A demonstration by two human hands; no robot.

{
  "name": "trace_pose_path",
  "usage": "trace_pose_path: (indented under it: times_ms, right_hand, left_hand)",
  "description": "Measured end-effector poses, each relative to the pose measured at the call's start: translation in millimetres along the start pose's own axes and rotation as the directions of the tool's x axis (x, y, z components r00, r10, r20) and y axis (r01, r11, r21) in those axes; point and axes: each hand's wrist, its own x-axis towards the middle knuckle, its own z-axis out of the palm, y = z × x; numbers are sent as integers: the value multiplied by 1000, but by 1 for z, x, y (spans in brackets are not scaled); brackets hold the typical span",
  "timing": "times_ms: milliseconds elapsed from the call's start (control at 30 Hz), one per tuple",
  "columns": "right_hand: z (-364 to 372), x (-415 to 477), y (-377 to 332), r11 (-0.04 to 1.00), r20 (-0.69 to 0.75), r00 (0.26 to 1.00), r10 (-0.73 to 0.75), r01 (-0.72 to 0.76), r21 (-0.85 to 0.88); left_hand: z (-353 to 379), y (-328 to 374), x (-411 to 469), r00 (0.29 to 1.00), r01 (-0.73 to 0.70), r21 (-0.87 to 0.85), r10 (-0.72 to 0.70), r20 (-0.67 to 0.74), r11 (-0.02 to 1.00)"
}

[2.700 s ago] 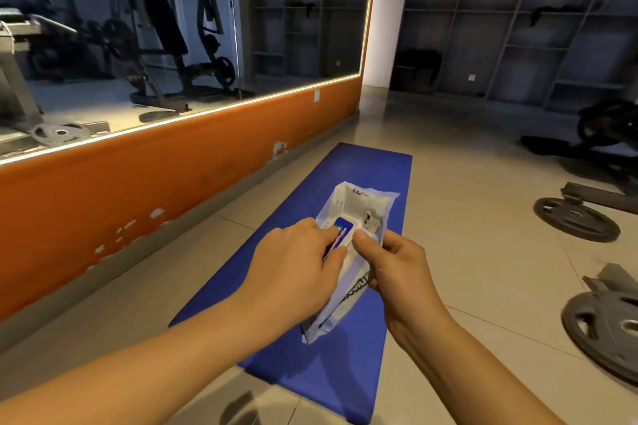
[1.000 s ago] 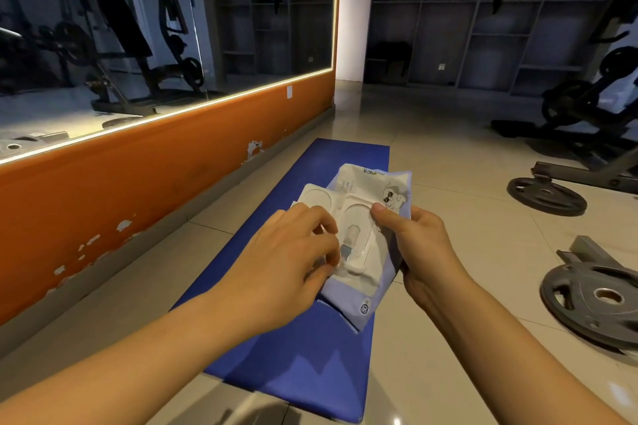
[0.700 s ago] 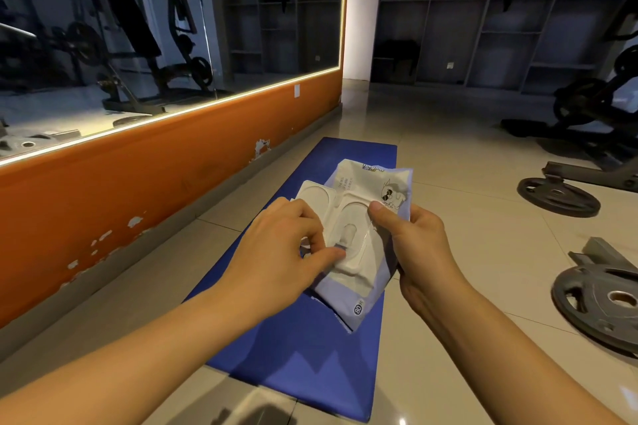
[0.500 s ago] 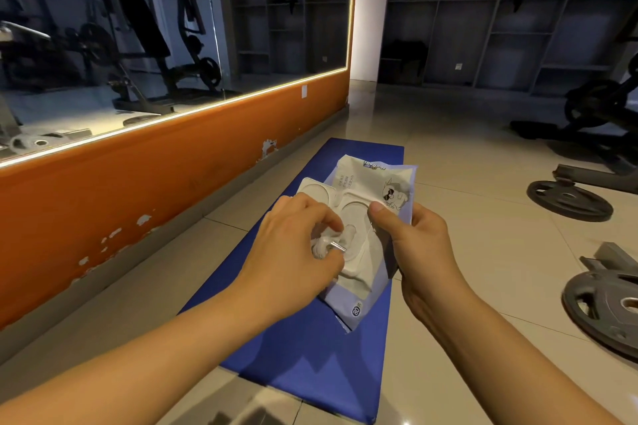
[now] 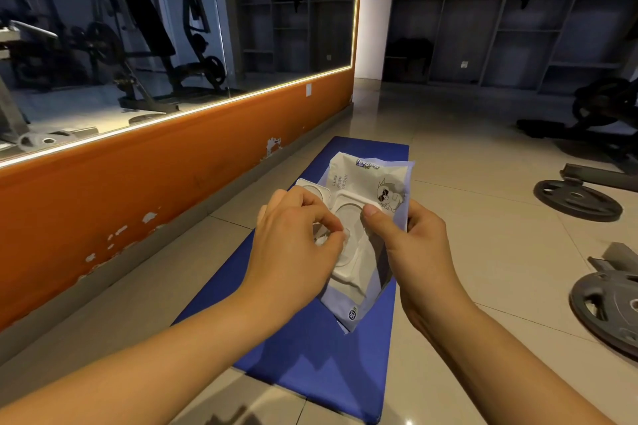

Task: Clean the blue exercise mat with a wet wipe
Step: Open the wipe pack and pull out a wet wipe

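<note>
Wipe pack, light crinkly film, held above blue mat running toward 12 o'clock; right hand grips its 3 o'clock edge; left hand pinches wet wipe at the opening; wipe likely limp, damp; draw slowly by its corner.

The exercise mat lies on the floor beside the wall at left. Above it the wipe pack sits in the right hand's grip, the left hand pinching a wet wipe at its opening. Weight plates lie rightward on the floor.
</note>
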Motion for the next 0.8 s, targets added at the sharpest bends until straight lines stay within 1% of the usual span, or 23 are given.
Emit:
trace_pose_path:
  times_ms: [133,233,367,500,700,800]
  right_hand:
    - [0,1,0,1000,3,1000,-9,9,-3]
    - [-2,2,0,1000,-3,1000,-14,14,-8]
    - [-5,5,-2,1000,-20,1000,-9,9,-3]
    - [-3,3,-5,998,-19,998,-52,52,-29]
    - [-1,1,-6,982,-2,988,-156,155,-113]
    - [0,2,-6,966,5,982,-188,186,-180]
  left_hand:
    - [-2,2,3,997,67,-79,-63,48,995]
    - [-5,2,6,986,122,-152,-103,129,981]
    - [-6,2,8,966,163,-241,-105,236,957]
    - [-8,2,8,979,143,-290,-93,180,946]
    - [-8,0,5,983,116,-201,-84,162,973]
    - [-7,1,6,985,130,-245,-97,145,961]
